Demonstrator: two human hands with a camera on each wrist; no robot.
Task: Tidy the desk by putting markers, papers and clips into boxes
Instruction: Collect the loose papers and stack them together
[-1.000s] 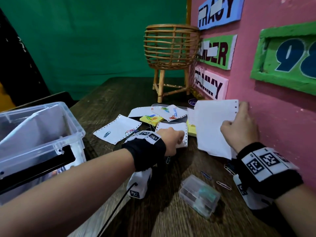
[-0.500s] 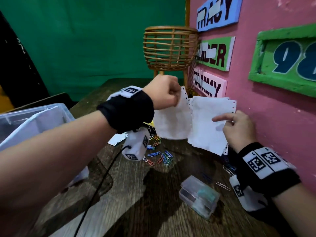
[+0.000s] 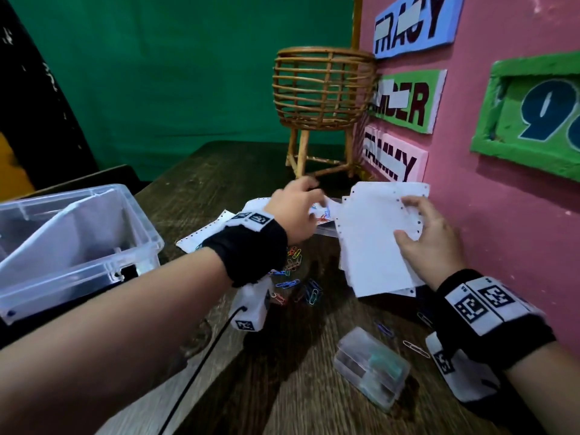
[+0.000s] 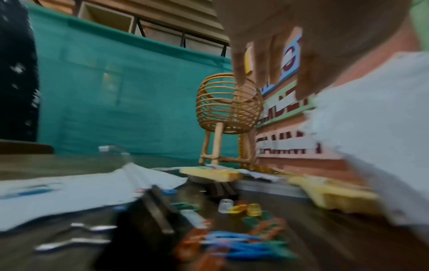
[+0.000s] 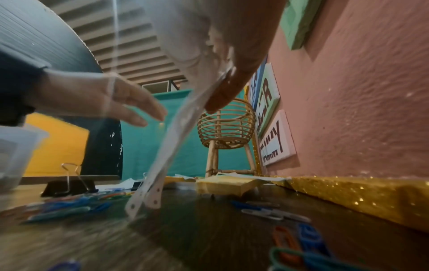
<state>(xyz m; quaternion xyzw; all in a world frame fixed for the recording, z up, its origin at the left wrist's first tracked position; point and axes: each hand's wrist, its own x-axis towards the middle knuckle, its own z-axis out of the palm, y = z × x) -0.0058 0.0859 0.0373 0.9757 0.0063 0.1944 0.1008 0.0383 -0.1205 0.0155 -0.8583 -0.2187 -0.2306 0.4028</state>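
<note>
My right hand (image 3: 405, 218) pinches a stack of white perforated papers (image 3: 373, 243) upright over the desk, thumb in front and fingers behind; the right wrist view shows the stack (image 5: 162, 165) edge-on. My left hand (image 3: 314, 196) hovers with straight fingers, holding nothing, over a sheet with clips on it (image 3: 320, 213). Another loose sheet (image 3: 201, 237) lies left of that wrist. Coloured paper clips (image 3: 293, 265) are scattered under the left wrist. A big clear box (image 3: 141, 215) stands at the left. No marker shows.
A small clear lidded box (image 3: 372, 368) lies near the front. A rattan basket (image 3: 323, 89) on legs stands at the back by the pink wall (image 3: 502, 215). Yellow sticky pads (image 5: 227, 185) and a black binder clip (image 5: 69, 185) lie on the desk.
My left hand lifted a sheet from the desk and brought it to the right hand's stack. It has now let go and dropped back over the papers on the desk.
</note>
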